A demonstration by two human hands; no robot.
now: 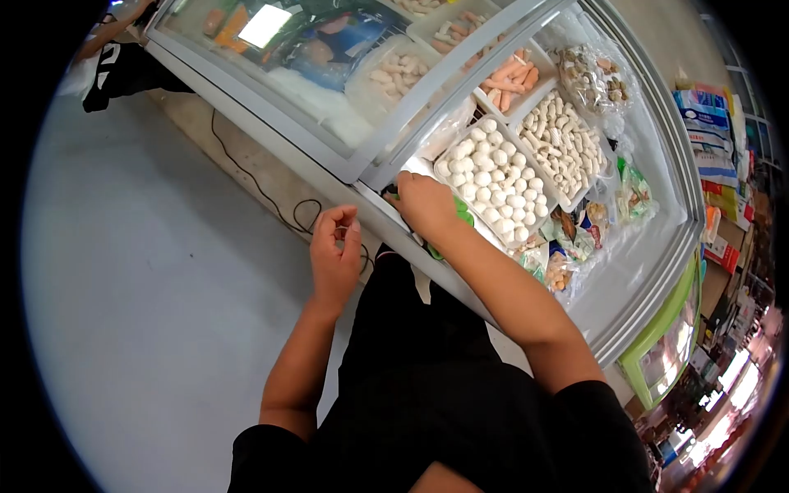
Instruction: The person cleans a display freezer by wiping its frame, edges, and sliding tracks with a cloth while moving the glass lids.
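My right hand point(426, 204) reaches over the near edge of an opened chest freezer point(296, 156). Its fingers are closed, and what they grip, if anything, is hidden behind the knuckles. Something bright green point(463, 212) shows beside and below that wrist; I cannot make out what it is. Close by stands a white tray point(479, 123) of round white balls. Outside the freezer, my left hand point(334, 259) hangs in the air near the freezer's side. Its fingers are loosely curled, with a gap to the thumb, and I see nothing in it.
Further trays hold short pale rolls point(560, 135) and orange-pink sticks point(514, 78). Plastic bags of food point(590, 78) lie around them. A sliding glass lid point(329, 66) covers the far part. A black cable point(246, 174) runs along the floor. Another person's dark clothing point(136, 72) shows at upper left.
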